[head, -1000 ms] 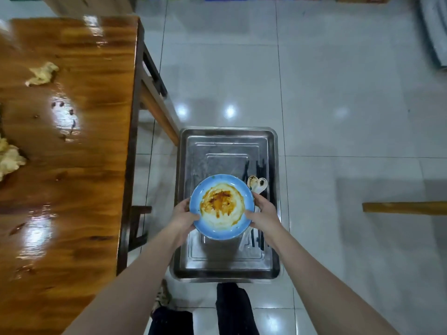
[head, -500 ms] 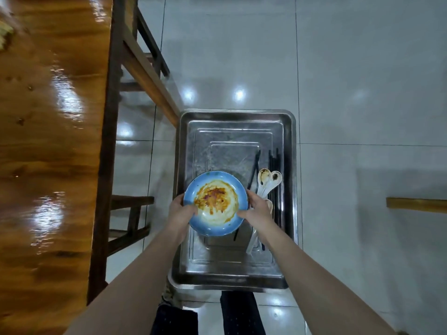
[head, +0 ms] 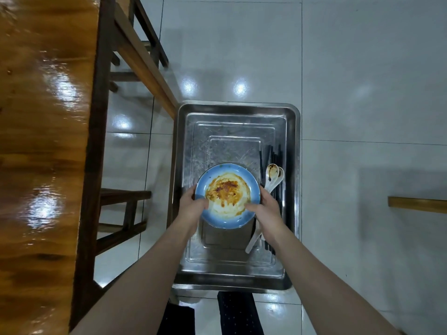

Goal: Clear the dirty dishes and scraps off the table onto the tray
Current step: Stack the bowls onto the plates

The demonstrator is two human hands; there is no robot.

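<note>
The sauce-smeared blue round plate (head: 227, 189), gripped by the left hand (head: 191, 209) and the right hand (head: 266, 209), now sits lower, closer to the steel tray (head: 237, 107). More of the white spoons (head: 272, 172) to its right is uncovered.

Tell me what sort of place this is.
Likely a small eatery or canteen dining area: a glossy wooden table, a steel tray holding used spoons and chopsticks, and a sauce-smeared plate.

bench (head: 46, 141): glossy brown wood, left, glare patches | tray (head: 237, 282): steel, just right of bench, lower down | on tray: two stained white spoons (head: 273, 171) nested, black chopsticks (head: 261, 163) along right side | floor (head: 362, 68): pale shiny tiles | tray's support: hidden
</note>
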